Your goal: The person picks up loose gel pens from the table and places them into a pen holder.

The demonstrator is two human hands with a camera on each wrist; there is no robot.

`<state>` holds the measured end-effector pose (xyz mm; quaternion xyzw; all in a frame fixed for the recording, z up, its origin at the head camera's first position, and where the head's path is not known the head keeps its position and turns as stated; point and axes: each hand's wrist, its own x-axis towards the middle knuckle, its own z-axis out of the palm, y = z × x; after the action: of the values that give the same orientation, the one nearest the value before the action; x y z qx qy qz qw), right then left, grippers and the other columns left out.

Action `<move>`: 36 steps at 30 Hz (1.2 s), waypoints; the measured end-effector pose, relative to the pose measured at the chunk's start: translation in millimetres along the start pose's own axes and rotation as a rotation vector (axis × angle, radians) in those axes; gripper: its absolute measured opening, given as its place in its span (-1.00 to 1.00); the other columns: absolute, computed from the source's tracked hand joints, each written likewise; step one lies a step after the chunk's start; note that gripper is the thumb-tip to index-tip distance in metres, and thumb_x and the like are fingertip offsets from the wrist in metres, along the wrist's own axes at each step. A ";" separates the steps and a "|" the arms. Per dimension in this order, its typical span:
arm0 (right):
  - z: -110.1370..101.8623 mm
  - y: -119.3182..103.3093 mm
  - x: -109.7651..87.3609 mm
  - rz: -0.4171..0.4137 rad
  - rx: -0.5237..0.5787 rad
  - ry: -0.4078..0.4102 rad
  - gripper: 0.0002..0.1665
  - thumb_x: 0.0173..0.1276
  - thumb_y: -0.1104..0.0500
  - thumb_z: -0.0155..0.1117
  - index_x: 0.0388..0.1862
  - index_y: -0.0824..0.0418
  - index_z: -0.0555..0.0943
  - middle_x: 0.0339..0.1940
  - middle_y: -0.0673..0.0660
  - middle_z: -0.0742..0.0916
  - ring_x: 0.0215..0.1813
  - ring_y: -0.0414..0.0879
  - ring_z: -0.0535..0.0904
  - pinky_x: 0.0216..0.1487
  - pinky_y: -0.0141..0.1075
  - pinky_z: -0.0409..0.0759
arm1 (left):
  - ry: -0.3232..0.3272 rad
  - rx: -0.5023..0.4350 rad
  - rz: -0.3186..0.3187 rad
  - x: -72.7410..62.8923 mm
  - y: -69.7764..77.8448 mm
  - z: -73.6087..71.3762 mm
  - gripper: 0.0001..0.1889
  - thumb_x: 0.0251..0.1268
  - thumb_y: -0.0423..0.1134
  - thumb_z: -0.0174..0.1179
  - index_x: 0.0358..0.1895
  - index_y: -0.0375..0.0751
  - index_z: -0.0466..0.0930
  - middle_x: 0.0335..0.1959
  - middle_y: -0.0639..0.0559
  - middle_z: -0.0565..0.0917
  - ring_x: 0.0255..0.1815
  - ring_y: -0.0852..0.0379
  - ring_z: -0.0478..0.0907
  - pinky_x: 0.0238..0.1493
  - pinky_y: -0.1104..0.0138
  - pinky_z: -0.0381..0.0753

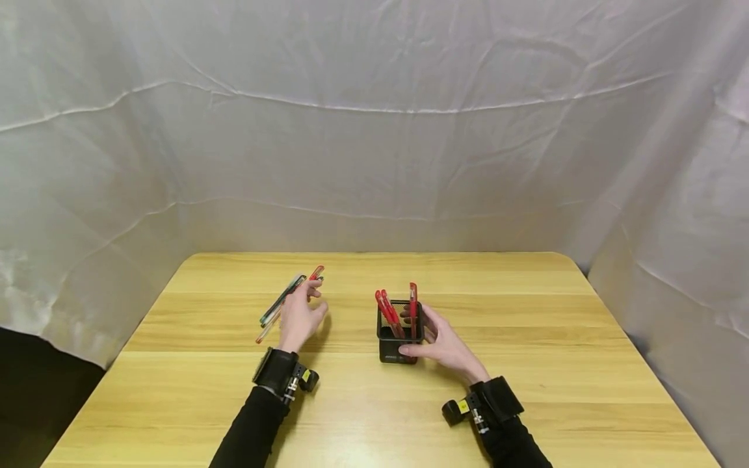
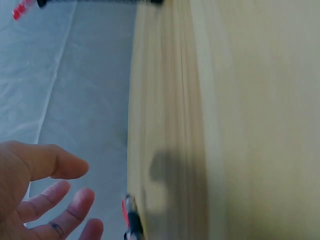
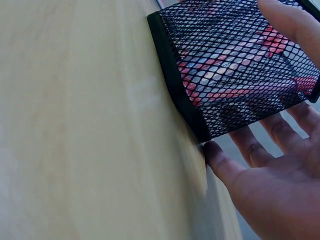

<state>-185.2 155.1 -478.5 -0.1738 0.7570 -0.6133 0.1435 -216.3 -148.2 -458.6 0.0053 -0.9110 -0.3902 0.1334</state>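
A black mesh pen holder [image 1: 393, 351] stands upright on the table with several red pens [image 1: 387, 307] in it, one leaning upright at its right side. My right hand [image 1: 449, 346] grips the holder from the right, its thumb across the front and fingers round the far side. The right wrist view shows the mesh wall [image 3: 225, 65] between thumb and fingers. On the left, my left hand [image 1: 300, 320] hovers over several loose pens [image 1: 283, 301], dark and red ones. Its fingers are loosely bent, and nothing shows between them in the left wrist view.
The wooden table [image 1: 374, 416] reaches back to a pale grey hanging cloth [image 1: 374, 156], which also closes off both sides. Each wrist wears a black band with a small camera [image 1: 308, 380].
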 end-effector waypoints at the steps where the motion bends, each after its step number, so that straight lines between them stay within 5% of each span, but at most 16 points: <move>1: 0.1 0.0 0.1 -0.008 0.002 -0.003 0.18 0.19 0.16 0.55 0.64 0.18 0.04 0.65 0.28 0.20 0.67 0.27 -0.04 0.62 0.17 -0.03 | 0.002 0.033 -0.023 2.0 -0.5 -2.7 -0.55 0.21 -0.34 0.26 0.22 -0.19 0.58 -0.02 -0.17 0.74 -0.09 -0.16 0.62 -0.15 0.13 0.49; 8: 0.5 1.0 1.8 -0.025 0.016 -0.006 0.13 0.19 0.17 0.55 0.62 0.16 0.10 0.61 0.26 0.29 0.67 0.25 -0.01 0.62 0.18 -0.03 | 0.013 0.242 -0.016 19.3 -3.3 -17.7 -0.56 0.18 -0.28 0.31 0.17 -0.19 0.61 -0.05 -0.20 0.74 -0.08 -0.20 0.65 -0.09 0.01 0.57; 17: 2.8 0.1 1.1 -0.021 0.027 -0.006 0.11 0.20 0.17 0.54 0.61 0.15 0.11 0.61 0.26 0.28 0.67 0.25 -0.01 0.63 0.19 -0.04 | -0.092 0.425 -0.046 31.9 -8.2 -21.9 -0.75 0.26 -0.25 0.31 -0.02 -0.22 0.63 -0.16 -0.20 0.70 -0.02 -0.29 0.63 0.08 -0.15 0.49; 27: 3.8 0.4 1.7 -0.028 0.021 0.000 0.10 0.19 0.17 0.54 0.61 0.14 0.12 0.58 0.26 0.33 0.67 0.26 0.02 0.63 0.19 -0.03 | -0.124 0.500 -0.052 36.3 -14.9 -14.5 -0.89 0.20 -0.31 0.28 -0.28 -0.20 0.53 -0.20 -0.19 0.70 -0.05 -0.31 0.64 0.04 -0.12 0.48; 36: 5.3 -0.1 0.1 0.039 0.016 0.008 0.21 0.18 0.13 0.56 0.65 0.15 0.02 0.69 0.24 0.08 0.69 0.21 -0.08 0.63 0.16 -0.04 | -0.099 0.509 -0.045 35.4 -18.4 -11.1 -0.87 0.17 -0.32 0.31 -0.29 -0.23 0.54 -0.18 -0.23 0.71 -0.06 -0.33 0.64 0.03 -0.13 0.48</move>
<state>-183.0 150.4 -479.6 -0.1553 0.7560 -0.6171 0.1538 -249.4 -172.9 -455.9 0.0400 -0.9849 -0.1512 0.0742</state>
